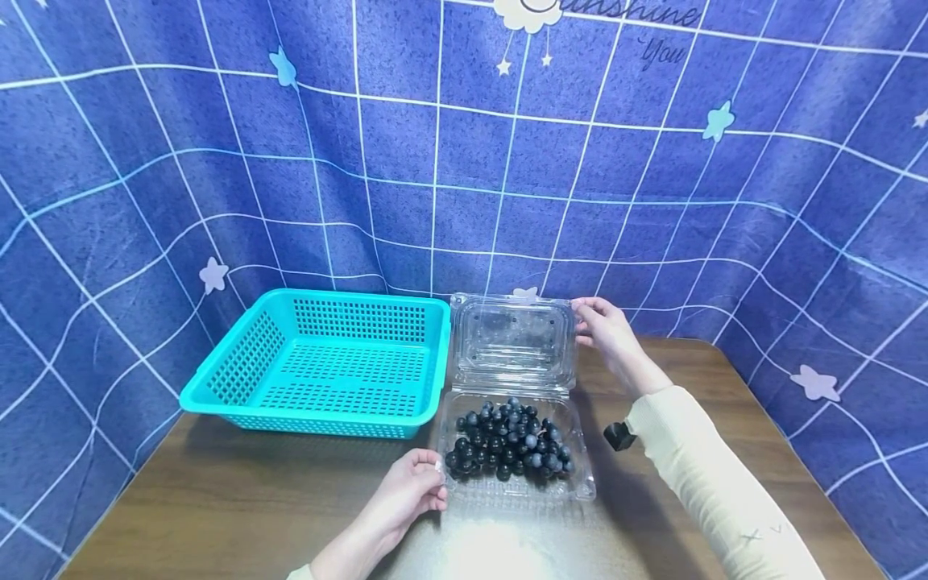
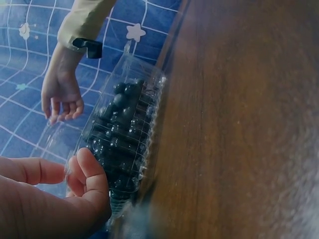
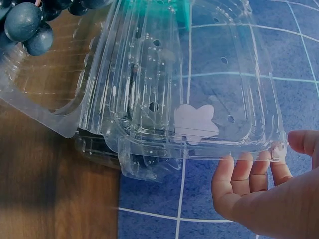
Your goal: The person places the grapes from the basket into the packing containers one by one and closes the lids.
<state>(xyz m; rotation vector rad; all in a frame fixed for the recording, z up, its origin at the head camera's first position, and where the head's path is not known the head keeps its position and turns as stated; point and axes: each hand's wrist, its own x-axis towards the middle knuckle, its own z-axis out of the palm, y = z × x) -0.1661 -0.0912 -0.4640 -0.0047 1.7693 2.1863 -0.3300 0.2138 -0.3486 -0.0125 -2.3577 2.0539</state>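
A clear plastic clamshell box (image 1: pixel 584 486) lies on the table with its hinged lid (image 1: pixel 513 334) raised and leaning back. A bunch of dark grapes (image 1: pixel 507 439) fills much of its base. At the base's near left corner, my left hand (image 1: pixel 404 493) pinches the rim between thumb and fingers; the left wrist view shows the grapes (image 2: pixel 119 134) just beyond the fingertips. My right hand (image 1: pixel 607 332) pinches the lid's upper right corner. In the right wrist view the fingers (image 3: pixel 240 172) lie along the lid's edge, with the thumb opposite at the corner.
A turquoise plastic basket (image 1: pixel 435 415) with slotted walls stands left of the box, close beside it. Under everything is a brown wooden table (image 1: pixel 304 499). A blue curtain (image 1: pixel 406 161) with white grid lines and stars hangs behind. A black wrist device (image 1: pixel 619 436) sits by the right cuff.
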